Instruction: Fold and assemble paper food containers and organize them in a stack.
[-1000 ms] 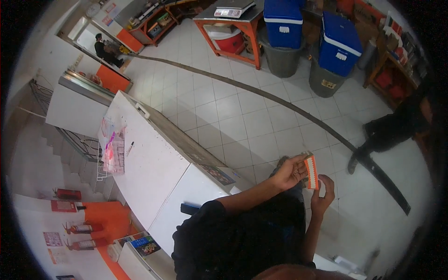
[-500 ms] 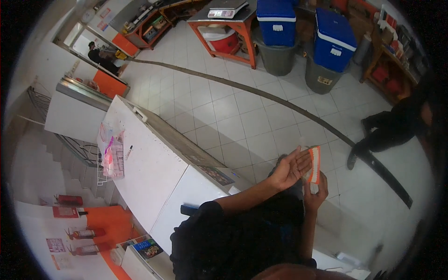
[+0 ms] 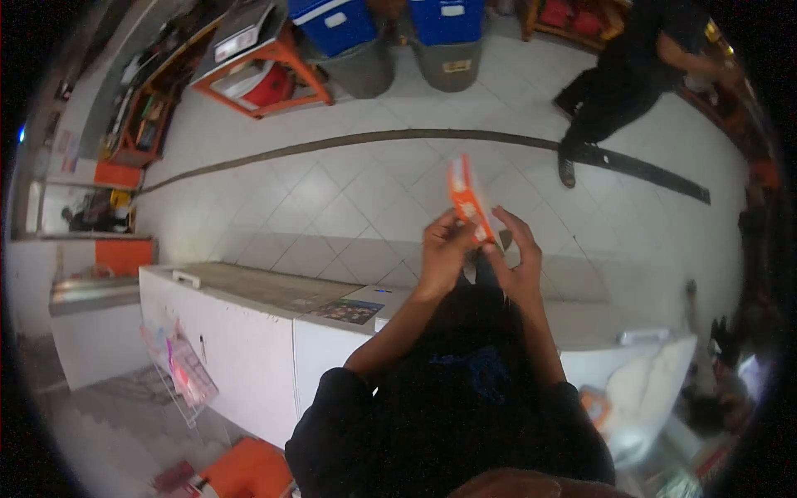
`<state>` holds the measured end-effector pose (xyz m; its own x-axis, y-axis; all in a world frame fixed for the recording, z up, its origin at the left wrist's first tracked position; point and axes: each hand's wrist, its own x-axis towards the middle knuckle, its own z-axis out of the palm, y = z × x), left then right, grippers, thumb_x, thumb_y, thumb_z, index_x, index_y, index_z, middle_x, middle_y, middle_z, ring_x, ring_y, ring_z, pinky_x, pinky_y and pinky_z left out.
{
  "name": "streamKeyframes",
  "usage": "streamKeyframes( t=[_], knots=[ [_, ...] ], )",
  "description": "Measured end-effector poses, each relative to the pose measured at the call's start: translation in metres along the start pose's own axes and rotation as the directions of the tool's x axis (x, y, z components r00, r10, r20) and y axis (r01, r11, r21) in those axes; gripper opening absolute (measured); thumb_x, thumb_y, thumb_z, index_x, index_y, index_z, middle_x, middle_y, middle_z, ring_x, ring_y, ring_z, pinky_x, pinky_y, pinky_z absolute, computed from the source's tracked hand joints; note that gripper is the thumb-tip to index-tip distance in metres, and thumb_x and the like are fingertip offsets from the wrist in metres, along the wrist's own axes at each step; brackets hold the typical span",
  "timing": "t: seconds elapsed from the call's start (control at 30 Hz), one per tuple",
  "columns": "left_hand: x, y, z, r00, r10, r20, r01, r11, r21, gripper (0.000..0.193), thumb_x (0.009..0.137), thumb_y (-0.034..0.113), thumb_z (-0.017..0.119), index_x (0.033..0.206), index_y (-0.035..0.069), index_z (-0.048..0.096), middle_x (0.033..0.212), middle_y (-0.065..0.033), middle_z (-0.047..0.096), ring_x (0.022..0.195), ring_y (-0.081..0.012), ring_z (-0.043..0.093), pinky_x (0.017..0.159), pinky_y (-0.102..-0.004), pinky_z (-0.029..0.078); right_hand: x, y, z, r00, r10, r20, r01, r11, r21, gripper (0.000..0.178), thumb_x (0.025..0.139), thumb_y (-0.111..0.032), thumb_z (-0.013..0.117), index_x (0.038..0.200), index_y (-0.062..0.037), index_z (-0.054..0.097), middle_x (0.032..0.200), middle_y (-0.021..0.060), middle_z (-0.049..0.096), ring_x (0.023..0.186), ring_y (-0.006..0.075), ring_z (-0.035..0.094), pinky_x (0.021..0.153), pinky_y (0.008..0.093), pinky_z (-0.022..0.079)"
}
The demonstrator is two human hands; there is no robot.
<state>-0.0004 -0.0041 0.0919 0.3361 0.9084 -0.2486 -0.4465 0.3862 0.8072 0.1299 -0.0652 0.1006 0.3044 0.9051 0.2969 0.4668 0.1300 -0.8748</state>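
Observation:
In front of my torso I hold a long, narrow orange-and-white packet (image 3: 470, 205), tilted, its upper end blurred by motion. My left hand (image 3: 444, 253) is closed on the packet's lower left side. At its lower right edge, the thumb and forefinger of my right hand (image 3: 521, 259) curve around the packet and seem to grip it. What the packet contains cannot be seen.
White chest freezers (image 3: 224, 332) stand close in front of me, to left and right. Beyond, a dark strip (image 3: 332, 143) crosses the tiled floor. Blue coolers (image 3: 448, 21) sit on grey bins (image 3: 448, 62) beside an orange-framed table (image 3: 274, 108). Another person (image 3: 614, 108) stands at far right.
My view has swung right, and both hands now appear nearer its middle. The packet has turned to show a patterned orange face. My left palm, open before, is now closed on it.

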Motion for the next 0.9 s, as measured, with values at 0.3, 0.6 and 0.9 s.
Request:
streamKeyframes(
  t=[0.3, 0.6, 0.9],
  knots=[
    [0.014, 0.015, 0.0, 0.993, 0.094, -0.075, -0.103, 0.986, -0.132, 0.022, 0.095, 0.014, 0.061, 0.111, 0.0, 0.06, 0.103, -0.0062, 0.065, 0.087, -0.0123, 0.066, 0.074, -0.0284, 0.058, -0.016, 0.0, -0.012, 0.999, 0.004, 0.046, -0.007, 0.998, 0.065, 0.049, 0.076, -0.013, 0.076, 0.123, -0.0085, 0.063, 0.121, 0.0133, 0.062, 0.112, 0.0277, 0.058, 0.096, 0.0389, 0.045],
    [0.011, 0.017, 0.007, 0.992, 0.118, -0.037, -0.123, 0.976, -0.178, 0.03, 0.098, 0.018, 0.056, 0.12, -0.001, 0.052, 0.114, -0.0093, 0.062, 0.1, -0.0148, 0.065, 0.083, -0.0315, 0.06, -0.012, -0.005, -0.013, 0.981, -0.075, -0.177, 0.066, 0.996, -0.053, 0.035, 0.072, -0.001, 0.077, 0.106, -0.0051, 0.069, 0.107, 0.0108, 0.066, 0.1, 0.0239, 0.063, 0.085, 0.0337, 0.05],
    [-0.005, -0.006, 0.006, 0.986, -0.067, 0.151, 0.013, 0.942, 0.336, 0.028, 0.091, 0.015, 0.063, 0.114, 0.0, 0.057, 0.098, -0.006, 0.063, 0.091, -0.0165, 0.061, 0.08, -0.0314, 0.051, -0.026, 0.011, -0.014, 0.966, -0.16, -0.202, 0.104, 0.959, -0.262, 0.021, 0.071, 0.005, 0.075, 0.088, -0.0061, 0.074, 0.091, 0.0085, 0.067, 0.086, 0.0228, 0.065, 0.073, 0.0317, 0.051]
  ],
)
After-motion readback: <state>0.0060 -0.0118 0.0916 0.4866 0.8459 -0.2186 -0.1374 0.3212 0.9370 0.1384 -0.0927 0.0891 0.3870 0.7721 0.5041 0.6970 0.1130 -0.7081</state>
